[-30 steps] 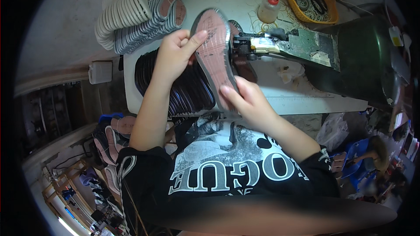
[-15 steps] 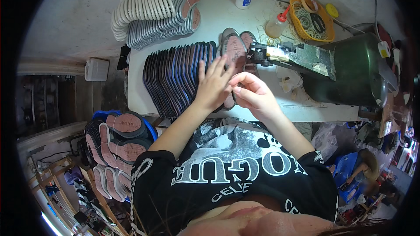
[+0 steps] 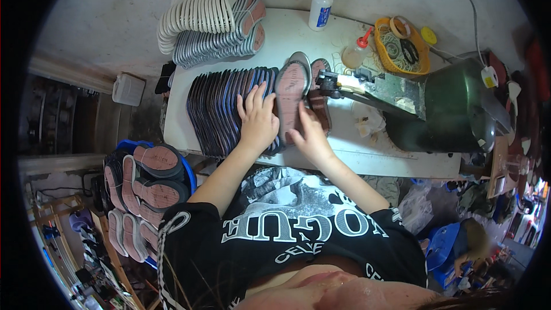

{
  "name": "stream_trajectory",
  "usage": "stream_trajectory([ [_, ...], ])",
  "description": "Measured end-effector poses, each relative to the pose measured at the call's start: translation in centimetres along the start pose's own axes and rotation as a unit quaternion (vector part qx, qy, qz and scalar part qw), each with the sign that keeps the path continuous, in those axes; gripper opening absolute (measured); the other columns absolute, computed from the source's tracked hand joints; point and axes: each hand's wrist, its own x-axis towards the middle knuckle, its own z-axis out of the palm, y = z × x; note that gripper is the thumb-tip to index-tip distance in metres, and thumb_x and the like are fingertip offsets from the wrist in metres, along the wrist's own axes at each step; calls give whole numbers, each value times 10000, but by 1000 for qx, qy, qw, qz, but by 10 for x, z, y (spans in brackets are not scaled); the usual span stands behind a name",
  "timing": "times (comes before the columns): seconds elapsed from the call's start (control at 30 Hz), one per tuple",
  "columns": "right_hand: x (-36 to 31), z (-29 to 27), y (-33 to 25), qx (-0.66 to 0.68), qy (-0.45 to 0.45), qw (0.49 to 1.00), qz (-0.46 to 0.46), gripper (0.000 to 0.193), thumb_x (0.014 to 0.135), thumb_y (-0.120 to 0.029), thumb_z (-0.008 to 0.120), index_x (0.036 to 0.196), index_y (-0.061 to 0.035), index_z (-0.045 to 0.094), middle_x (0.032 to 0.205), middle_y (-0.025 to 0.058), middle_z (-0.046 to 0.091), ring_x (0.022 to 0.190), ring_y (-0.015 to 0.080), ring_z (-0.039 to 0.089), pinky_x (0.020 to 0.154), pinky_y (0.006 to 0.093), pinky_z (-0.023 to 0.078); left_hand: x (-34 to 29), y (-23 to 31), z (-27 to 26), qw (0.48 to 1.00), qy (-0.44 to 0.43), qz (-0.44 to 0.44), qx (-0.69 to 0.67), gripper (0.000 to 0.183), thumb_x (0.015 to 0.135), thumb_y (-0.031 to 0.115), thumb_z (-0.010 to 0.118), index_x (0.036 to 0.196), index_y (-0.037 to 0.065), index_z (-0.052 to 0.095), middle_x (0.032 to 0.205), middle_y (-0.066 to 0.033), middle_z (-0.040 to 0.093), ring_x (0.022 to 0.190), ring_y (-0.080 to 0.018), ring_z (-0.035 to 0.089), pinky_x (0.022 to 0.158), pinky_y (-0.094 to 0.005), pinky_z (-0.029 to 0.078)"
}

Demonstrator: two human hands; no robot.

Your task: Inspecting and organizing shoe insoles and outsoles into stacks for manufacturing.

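Note:
A row of dark shoe soles (image 3: 221, 112) stands on edge, packed closely across the table. My left hand (image 3: 258, 117) lies against the row's right end with its fingers spread. Just right of it is a single sole (image 3: 291, 83) with a pinkish-brown face and a grey rim, lying face up. My right hand (image 3: 313, 138) is at that sole's lower right edge, its index finger and thumb apart and touching or nearly touching it. Another brown-faced sole (image 3: 320, 109) lies to the right, partly under the machine arm (image 3: 367, 86).
The green machine body (image 3: 442, 115) takes up the table's right side. Behind stand a white bottle (image 3: 320, 14), a red-tipped squeeze bottle (image 3: 354, 54) and a yellow basket (image 3: 422, 60) of cords. Pale soles (image 3: 198, 14) are stacked back left. A blue tub (image 3: 189, 175) of soles sits left below the table.
My left hand has slid left, off the single sole and onto the row. The right hand's pinched fingers have parted and come down to the sole's right edge. The whole view has shifted slightly.

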Motion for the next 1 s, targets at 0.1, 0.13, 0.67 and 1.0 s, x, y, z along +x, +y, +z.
stream_trajectory([
  [0.1,3,4,-9,69,-32,997,33,937,799,-129,681,1489,25,66,1309,315,452,1236,425,447,1042,409,361,-1,-1,-1,1000,27,-3,1,463,742,140,608,1191,58,532,1417,-121,398,1356,-288,309,1121,-554,111],
  [0.13,4,9,-8,80,-23,996,18,957,809,-119,678,1488,28,19,1297,321,464,1223,415,476,1022,396,385,-1,0,-4,1000,25,-6,-4,459,748,131,608,1195,61,528,1409,-120,402,1352,-289,314,1120,-553,115],
  [0.67,9,29,18,229,-35,972,43,514,875,-192,613,1310,20,438,1187,225,600,1106,304,593,959,372,434,-14,-6,2,999,39,5,2,487,733,142,623,1192,31,504,1397,-144,402,1358,-318,297,1132,-549,95],
  [1.0,-19,16,12,133,39,979,148,517,881,-257,619,1238,71,439,1219,332,498,1156,426,507,988,420,394,-1,7,-13,999,-24,-28,8,622,685,183,742,1241,75,485,1426,-157,343,1349,-341,271,1114,-579,118],
])
